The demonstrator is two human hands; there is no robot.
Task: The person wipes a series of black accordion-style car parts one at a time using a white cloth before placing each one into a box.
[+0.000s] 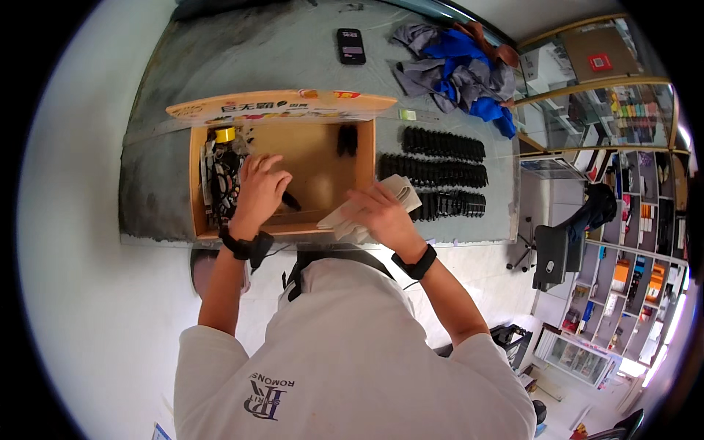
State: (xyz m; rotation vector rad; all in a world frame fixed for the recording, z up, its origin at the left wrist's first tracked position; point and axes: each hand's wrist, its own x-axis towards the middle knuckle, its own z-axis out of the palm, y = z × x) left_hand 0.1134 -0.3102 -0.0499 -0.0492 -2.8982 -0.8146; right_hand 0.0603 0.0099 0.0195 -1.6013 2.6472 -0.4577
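An opened cardboard box (365,159), its printed far flap raised, sits near the table's front edge. My left hand (258,190) is above its left part, fingers apart and holding nothing visible. Below it lies a jumble of cables and small parts (221,184), with a roll of yellow tape (225,135) at the back. A small black piece (290,201) rests on the box floor beside that hand. My right hand (379,212), blurred, grips a folded beige cloth (406,192) over the box's front right corner. More black pieces (347,141) lie in the back right corner.
Three rows of black pieces (444,173) lie right of the box. Behind them are a heap of grey and blue cloth (473,71) and a phone (351,47). A glass display case (599,104) borders the table (264,49); an office chair (553,256) stands on the right.
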